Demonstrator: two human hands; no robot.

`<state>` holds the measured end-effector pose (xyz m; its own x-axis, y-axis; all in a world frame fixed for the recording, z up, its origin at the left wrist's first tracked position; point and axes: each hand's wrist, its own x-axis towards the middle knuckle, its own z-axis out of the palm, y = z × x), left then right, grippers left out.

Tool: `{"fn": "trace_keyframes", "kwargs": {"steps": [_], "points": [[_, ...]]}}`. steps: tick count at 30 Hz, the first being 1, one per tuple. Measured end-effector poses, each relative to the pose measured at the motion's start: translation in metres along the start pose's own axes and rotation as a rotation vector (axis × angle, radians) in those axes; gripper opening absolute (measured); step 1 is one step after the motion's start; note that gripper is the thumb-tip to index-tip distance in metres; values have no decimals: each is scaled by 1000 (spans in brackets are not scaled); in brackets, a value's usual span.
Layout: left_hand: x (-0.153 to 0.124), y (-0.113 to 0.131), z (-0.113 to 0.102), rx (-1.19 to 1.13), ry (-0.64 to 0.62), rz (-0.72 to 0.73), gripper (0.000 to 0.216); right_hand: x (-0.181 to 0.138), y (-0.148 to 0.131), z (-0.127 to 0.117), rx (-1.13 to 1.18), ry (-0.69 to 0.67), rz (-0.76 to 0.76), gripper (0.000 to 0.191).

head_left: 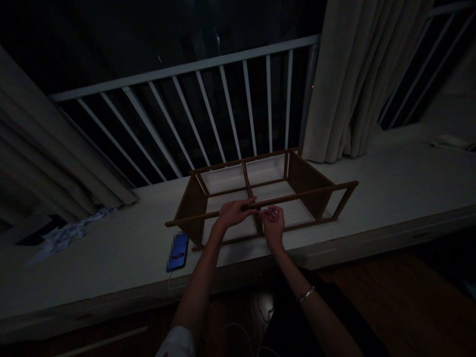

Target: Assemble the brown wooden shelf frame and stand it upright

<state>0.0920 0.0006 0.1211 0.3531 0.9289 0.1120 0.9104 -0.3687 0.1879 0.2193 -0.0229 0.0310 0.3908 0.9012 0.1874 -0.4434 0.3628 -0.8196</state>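
Observation:
A brown wooden shelf frame [305,194] lies on its side on the pale window ledge, with solid boards at its two ends and a divider across the middle. My left hand [235,212] is wrapped round the near upper rail, close to where the divider meets it. Just right of that joint is my right hand [272,220], its thumb and forefinger pinched together against the frame's middle. Whatever sits between those fingertips is too small and dark to make out.
A lit phone [177,252] with a white cable rests left of the frame. Behind the ledge [386,183] stands a white railing [186,65] between beige curtains [342,84]. Crumpled patterned cloth or paper [70,233] lies at the left. The room is dim.

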Motion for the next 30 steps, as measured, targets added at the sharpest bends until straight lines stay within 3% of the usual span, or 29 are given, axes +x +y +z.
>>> {"fn": "trace_keyframes", "kwargs": {"steps": [6,17,23,30], "points": [[-2,3,-3,-20,-26,-35,54,2,-4,-3,-265,60,-141,37],[0,-3,4,-4,-1,-4,47,12,-8,-19,-803,3,-616,21],[1,-3,5,1,6,-24,46,11,-13,-24,-990,-95,-658,17],[2,-3,4,-10,6,-1,45,10,-11,-23,-990,-177,-626,15]]}}
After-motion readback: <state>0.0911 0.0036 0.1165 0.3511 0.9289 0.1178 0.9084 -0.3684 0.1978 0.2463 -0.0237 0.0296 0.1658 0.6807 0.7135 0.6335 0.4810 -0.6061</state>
